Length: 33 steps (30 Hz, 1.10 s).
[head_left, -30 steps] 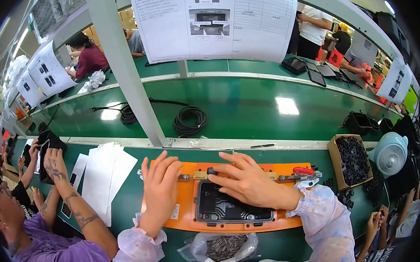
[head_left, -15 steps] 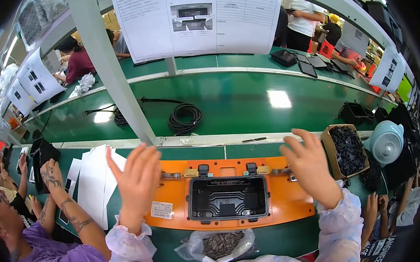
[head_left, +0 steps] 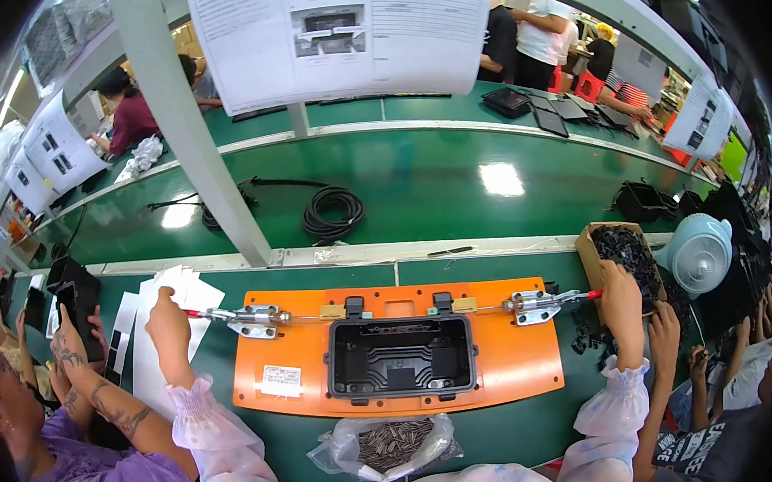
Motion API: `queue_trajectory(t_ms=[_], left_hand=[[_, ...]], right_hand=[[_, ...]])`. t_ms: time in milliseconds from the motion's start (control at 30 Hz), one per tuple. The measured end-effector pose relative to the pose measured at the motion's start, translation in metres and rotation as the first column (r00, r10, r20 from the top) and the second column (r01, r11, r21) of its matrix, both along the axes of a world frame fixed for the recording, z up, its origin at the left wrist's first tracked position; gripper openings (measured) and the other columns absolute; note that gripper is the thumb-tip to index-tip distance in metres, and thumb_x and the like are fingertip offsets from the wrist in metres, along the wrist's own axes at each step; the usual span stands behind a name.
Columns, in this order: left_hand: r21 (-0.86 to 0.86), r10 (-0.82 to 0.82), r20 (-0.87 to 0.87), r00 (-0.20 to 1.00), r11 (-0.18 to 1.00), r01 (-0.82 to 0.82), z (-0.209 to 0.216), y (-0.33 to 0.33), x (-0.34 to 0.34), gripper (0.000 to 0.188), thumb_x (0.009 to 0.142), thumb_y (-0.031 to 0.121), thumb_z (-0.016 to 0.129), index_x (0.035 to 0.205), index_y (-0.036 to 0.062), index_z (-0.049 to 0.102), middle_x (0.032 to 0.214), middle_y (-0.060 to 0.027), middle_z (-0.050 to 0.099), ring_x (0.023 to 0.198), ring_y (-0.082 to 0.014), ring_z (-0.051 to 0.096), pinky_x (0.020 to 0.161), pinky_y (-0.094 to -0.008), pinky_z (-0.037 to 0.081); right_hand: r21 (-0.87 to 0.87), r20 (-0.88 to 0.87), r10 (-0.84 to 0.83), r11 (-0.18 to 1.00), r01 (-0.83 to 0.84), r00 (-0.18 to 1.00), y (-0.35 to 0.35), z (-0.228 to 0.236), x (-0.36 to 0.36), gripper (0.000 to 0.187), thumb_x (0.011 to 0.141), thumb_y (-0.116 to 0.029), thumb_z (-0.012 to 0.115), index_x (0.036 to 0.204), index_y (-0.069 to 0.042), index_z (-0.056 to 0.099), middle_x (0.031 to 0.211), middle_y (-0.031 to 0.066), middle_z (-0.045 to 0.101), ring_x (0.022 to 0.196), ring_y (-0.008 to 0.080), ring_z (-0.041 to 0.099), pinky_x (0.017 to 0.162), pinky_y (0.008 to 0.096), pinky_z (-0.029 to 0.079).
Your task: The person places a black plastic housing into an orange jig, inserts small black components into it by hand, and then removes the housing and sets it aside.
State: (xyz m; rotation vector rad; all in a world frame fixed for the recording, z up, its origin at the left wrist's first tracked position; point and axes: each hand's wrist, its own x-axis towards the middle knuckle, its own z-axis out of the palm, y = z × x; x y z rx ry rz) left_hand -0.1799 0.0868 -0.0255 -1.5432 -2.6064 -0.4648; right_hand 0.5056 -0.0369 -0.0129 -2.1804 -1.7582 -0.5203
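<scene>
My left hand (head_left: 170,332) is closed on the red handle of a metal toggle clamp (head_left: 256,322), left of an orange fixture plate (head_left: 522,361). On the other side, my right hand (head_left: 622,307) grips the red handle of a matching toggle clamp (head_left: 534,308). Each clamp has a rod pointing inward to a brass-coloured block. Between them an open black plastic housing (head_left: 403,391) lies on the plate, its ribbed inside facing up. Two black hinge-like parts stand at its far edge. My fingers partly cover both handles.
Small metal pins (head_left: 396,444) fill a clear plastic bag (head_left: 331,449) at the near edge. Right are a cardboard box (head_left: 591,262) of black parts and a blue fan (head_left: 698,255). White paper (head_left: 154,356) lies left; co-workers sit on both sides. Coiled black cable (head_left: 332,213) lies beyond the rail.
My open hands have moved down and outward from above the plate and closed on the two clamp handles. Both clamps are now uncovered. The whole view has shifted slightly.
</scene>
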Motion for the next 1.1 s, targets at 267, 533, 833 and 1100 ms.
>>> queue_trajectory(t_ms=[267,533,833,1100], left_hand=[[0.147,-0.787,-0.242,0.568,0.549,0.823,0.075,-0.136,0.154,0.028,0.077,0.0,0.061,0.104,0.0046,0.067,0.092,-0.0121,0.067,0.084,-0.0301,0.066,0.068,-0.0409,0.053],[-0.344,-0.999,-0.018,-0.033,-0.025,0.939,-0.001,-0.188,0.232,0.011,0.077,0.014,0.064,0.084,0.0057,0.065,0.083,-0.0081,0.064,0.075,-0.0214,0.068,0.058,-0.0332,0.054],[-0.229,-0.993,0.044,-0.114,-0.121,0.966,-0.017,-0.175,0.237,0.01,0.078,0.012,0.063,0.084,0.0035,0.064,0.088,-0.0107,0.066,0.081,-0.0244,0.068,0.061,-0.0333,0.056],[-0.252,-0.984,0.063,-0.166,-0.177,0.951,-0.016,-0.168,0.236,0.014,0.078,0.01,0.064,0.088,0.0005,0.062,0.084,-0.0127,0.067,0.08,-0.027,0.069,0.064,-0.0359,0.056]], right_hand=[[0.121,-0.177,0.897,0.429,-0.895,0.405,-0.005,0.028,-0.218,0.024,0.083,-0.014,0.073,0.104,-0.004,0.069,0.092,0.0098,0.07,0.08,0.0269,0.068,0.071,0.0378,0.055],[-0.046,-0.314,0.862,0.404,-0.913,0.398,-0.018,0.001,-0.249,0.023,0.083,-0.014,0.07,0.1,0.0,0.066,0.077,0.01,0.065,0.068,0.0259,0.066,0.061,0.0376,0.052],[0.241,-0.08,0.871,0.489,-0.838,0.485,-0.024,0.064,-0.235,0.033,0.07,-0.001,0.068,0.103,0.003,0.066,0.082,0.0097,0.066,0.066,0.0238,0.062,0.059,0.0338,0.049],[0.21,-0.158,0.659,0.75,-0.628,0.735,0.15,0.074,-0.167,0.015,0.09,-0.015,0.068,0.099,-0.002,0.068,0.088,0.0189,0.07,0.084,0.0395,0.067,0.071,0.048,0.053]])
